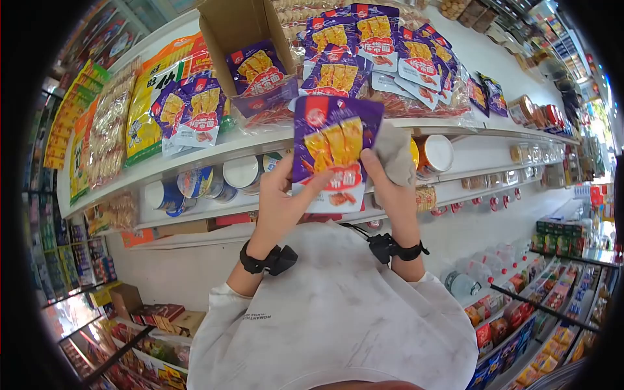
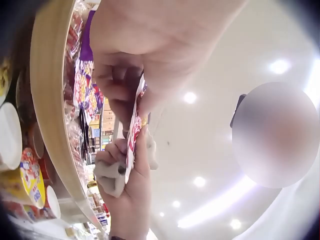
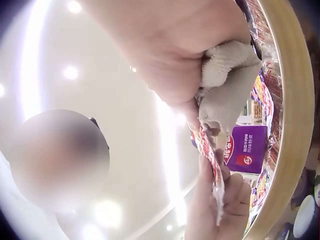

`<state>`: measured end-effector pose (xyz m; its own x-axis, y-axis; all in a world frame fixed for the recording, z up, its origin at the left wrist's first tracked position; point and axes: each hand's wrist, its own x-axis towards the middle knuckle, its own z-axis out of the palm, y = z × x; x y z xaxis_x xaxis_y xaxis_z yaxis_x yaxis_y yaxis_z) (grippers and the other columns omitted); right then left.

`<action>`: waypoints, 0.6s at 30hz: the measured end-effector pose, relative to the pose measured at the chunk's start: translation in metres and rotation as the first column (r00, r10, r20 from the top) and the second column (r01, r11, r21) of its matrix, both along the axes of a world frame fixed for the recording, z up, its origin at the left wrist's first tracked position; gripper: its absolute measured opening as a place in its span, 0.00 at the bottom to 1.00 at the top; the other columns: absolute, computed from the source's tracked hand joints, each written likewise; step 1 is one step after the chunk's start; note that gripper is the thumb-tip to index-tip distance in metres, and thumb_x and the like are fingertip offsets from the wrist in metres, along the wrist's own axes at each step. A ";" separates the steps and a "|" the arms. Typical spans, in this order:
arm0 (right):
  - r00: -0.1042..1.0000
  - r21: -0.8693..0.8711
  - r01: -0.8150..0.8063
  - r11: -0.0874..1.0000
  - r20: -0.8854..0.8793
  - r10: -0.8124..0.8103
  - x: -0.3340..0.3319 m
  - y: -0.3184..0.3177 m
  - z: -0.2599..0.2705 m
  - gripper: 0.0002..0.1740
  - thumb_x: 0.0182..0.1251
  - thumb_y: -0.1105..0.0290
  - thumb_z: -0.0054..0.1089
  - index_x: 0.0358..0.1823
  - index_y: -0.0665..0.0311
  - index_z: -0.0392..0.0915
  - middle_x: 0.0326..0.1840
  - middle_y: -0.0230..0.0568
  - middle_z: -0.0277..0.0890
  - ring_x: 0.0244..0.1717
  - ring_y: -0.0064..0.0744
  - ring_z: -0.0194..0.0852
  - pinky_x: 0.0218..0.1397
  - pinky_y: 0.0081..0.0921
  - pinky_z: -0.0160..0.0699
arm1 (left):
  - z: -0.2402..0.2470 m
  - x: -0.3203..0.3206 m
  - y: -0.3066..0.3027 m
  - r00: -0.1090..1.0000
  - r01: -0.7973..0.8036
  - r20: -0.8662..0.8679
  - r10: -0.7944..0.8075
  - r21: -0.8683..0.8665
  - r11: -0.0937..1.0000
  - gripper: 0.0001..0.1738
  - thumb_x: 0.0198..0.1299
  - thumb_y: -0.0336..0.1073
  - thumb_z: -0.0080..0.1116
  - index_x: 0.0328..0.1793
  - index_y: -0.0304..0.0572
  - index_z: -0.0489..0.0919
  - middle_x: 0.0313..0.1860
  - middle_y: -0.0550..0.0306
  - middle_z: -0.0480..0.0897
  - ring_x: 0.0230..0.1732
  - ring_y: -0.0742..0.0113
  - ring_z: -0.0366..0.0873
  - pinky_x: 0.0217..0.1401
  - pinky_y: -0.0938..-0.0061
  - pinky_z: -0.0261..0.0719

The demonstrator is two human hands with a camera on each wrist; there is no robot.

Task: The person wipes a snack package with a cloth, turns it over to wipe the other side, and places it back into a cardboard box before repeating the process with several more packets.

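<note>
Hands raised, thumbs frontward: left hand (image 1: 278, 203) grip pinching purple packet (image 1: 333, 148); right hand (image 1: 392, 195) grip clamping packet plus grey cloth (image 1: 395, 153).

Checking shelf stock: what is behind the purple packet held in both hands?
A grey cloth, pressed against it by the right hand, and the white shelf edge. Whatever stands directly behind the purple packet is covered.

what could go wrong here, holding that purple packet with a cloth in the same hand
1. The right hand holds the grey cloth and pinches the purple packet at once, so its grip on the packet may be weak. With the left hand only pinching the other edge, the packet could slip.
2. Matching packets lie loosely heaped on the top shelf, some close to its edge. A nudge there might knock a few off.
</note>
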<state>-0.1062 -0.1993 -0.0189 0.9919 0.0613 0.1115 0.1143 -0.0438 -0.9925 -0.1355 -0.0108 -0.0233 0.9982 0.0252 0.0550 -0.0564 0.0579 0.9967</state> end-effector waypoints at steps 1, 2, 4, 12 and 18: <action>0.997 0.047 0.056 0.997 0.049 -0.058 0.001 0.003 -0.002 0.17 0.66 0.67 0.70 0.51 0.69 0.79 0.39 0.31 0.83 0.36 0.13 0.74 0.38 0.20 0.73 | 0.000 0.004 -0.006 0.995 -0.082 0.054 0.079 0.039 0.996 0.21 0.61 0.27 0.69 0.59 0.28 0.77 0.50 0.55 0.85 0.47 0.76 0.81 0.50 0.79 0.78; 0.995 0.019 0.003 1.000 0.103 -0.005 0.006 0.001 -0.004 0.17 0.66 0.68 0.70 0.51 0.69 0.79 0.38 0.31 0.82 0.35 0.14 0.73 0.37 0.20 0.73 | 0.001 0.010 -0.011 0.981 -0.166 0.112 0.157 0.072 0.984 0.21 0.61 0.28 0.69 0.58 0.28 0.78 0.48 0.56 0.86 0.45 0.78 0.81 0.47 0.80 0.78; 0.991 -0.045 -0.059 0.997 0.119 0.064 0.011 -0.005 -0.010 0.16 0.66 0.69 0.69 0.51 0.69 0.78 0.37 0.32 0.81 0.34 0.15 0.72 0.36 0.21 0.73 | 0.006 0.026 -0.018 0.948 -0.272 0.204 0.243 0.127 0.954 0.26 0.59 0.30 0.71 0.62 0.29 0.76 0.46 0.57 0.86 0.38 0.81 0.79 0.40 0.82 0.75; 0.905 0.134 0.229 0.964 0.336 -0.262 0.097 -0.005 0.004 0.17 0.70 0.64 0.65 0.51 0.71 0.77 0.36 0.32 0.79 0.32 0.19 0.73 0.34 0.21 0.72 | 0.022 0.058 -0.043 0.678 -0.632 0.711 0.185 0.435 0.641 0.33 0.53 0.25 0.71 0.67 0.35 0.73 0.57 0.48 0.79 0.56 0.61 0.79 0.58 0.68 0.78; 0.984 0.209 0.108 0.972 0.114 -0.134 0.138 -0.007 -0.010 0.19 0.74 0.61 0.61 0.53 0.71 0.77 0.38 0.32 0.80 0.37 0.19 0.74 0.41 0.22 0.74 | 0.037 0.080 -0.018 0.608 -0.718 0.767 0.203 0.424 0.552 0.18 0.58 0.21 0.63 0.55 0.36 0.81 0.48 0.50 0.82 0.43 0.60 0.82 0.46 0.72 0.79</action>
<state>0.0317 -0.2058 -0.0288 0.9676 -0.0950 0.2340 0.2454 0.1338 -0.9601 -0.0552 -0.0290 0.0137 0.5704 0.1719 0.8032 -0.4123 -0.7858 0.4610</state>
